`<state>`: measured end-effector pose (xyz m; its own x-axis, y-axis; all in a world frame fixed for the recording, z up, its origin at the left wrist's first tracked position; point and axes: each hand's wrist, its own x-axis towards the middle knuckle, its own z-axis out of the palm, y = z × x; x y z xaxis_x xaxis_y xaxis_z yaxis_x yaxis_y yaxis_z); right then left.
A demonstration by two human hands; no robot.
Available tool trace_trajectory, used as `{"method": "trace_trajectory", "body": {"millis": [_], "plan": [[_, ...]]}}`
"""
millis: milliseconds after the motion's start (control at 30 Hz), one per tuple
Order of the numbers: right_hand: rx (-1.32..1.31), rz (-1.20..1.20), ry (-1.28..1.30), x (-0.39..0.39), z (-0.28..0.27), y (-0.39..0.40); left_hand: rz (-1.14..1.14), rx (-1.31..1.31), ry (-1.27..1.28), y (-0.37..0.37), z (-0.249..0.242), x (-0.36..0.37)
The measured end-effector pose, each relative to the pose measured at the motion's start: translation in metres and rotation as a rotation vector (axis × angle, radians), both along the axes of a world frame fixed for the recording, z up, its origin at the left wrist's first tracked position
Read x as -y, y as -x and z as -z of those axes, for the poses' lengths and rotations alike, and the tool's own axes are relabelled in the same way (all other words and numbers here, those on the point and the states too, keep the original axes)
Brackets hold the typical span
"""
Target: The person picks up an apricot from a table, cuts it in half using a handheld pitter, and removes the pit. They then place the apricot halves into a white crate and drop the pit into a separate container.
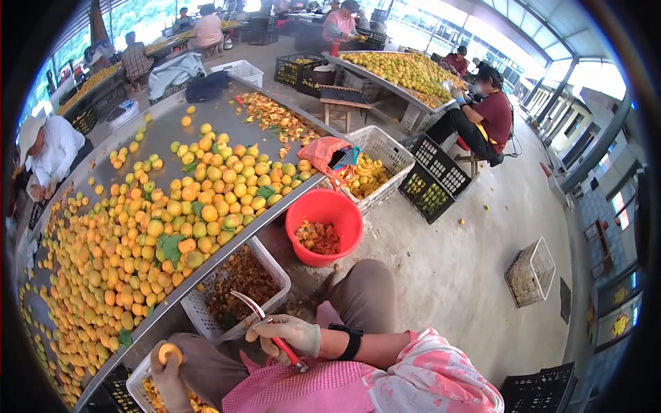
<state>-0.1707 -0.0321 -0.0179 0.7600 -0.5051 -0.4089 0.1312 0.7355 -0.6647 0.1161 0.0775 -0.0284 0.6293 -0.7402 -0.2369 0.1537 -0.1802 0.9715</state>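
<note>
Head view: the right hand [292, 335] is clamping its fingers around the red-handled tool [288, 350]; the curved metal end [249, 301] is projecting beyond them, near the scrap crate [281, 274]. The left hand [170, 383] is holding the cut fruit [170, 345] at its fingertips; a white crate [135, 387] of fruit pieces is sitting beside them.

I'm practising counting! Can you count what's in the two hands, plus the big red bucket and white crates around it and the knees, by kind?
Red-handled tool in the right hand: 1
Cut fruit in the left hand: 1
Red bucket: 1
White crates: 3
Total: 6
</note>
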Motion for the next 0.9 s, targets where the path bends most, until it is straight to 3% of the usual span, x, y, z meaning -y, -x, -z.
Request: {"method": "trace_trajectory", "body": {"millis": [133,200,267,467,500,533,567,767,833,900], "plan": [[-0.012,-0.043,-0.006,-0.011,-0.006,0.015,0.169,-0.099,0.119,0.056,-0.026,0.052],[-0.019,-0.006,0.008,-0.009,-0.011,0.024,0.418,0.113,0.125,0.064,-0.017,0.068],[-0.082,0.128,0.022,-0.003,-0.023,0.030,0.430,-0.144,0.071,0.081,-0.018,0.086],[-0.164,0.373,0.582,0.031,-0.056,0.049,0.635,-0.266,0.122,0.122,-0.023,0.110],[-0.214,0.457,0.828,0.035,-0.043,0.049,0.666,-0.231,0.155,0.126,-0.026,0.112],[-0.189,0.522,0.514,0.041,-0.046,0.044,0.693,-0.199,0.172,0.129,-0.026,0.111],[-0.019,0.534,0.538,0.048,-0.034,0.048,0.708,-0.168,0.147,0.132,-0.026,0.109],[0.213,0.737,0.438,0.043,-0.055,0.019,0.726,0.051,0.086,0.146,-0.017,0.104],[-0.049,0.766,1.031,0.045,-0.049,0.016,0.721,0.068,0.035,0.149,-0.012,0.104],[-0.056,0.788,1.071,0.045,-0.052,0.013,0.658,0.138,0.026,0.147,-0.004,0.106]]}}
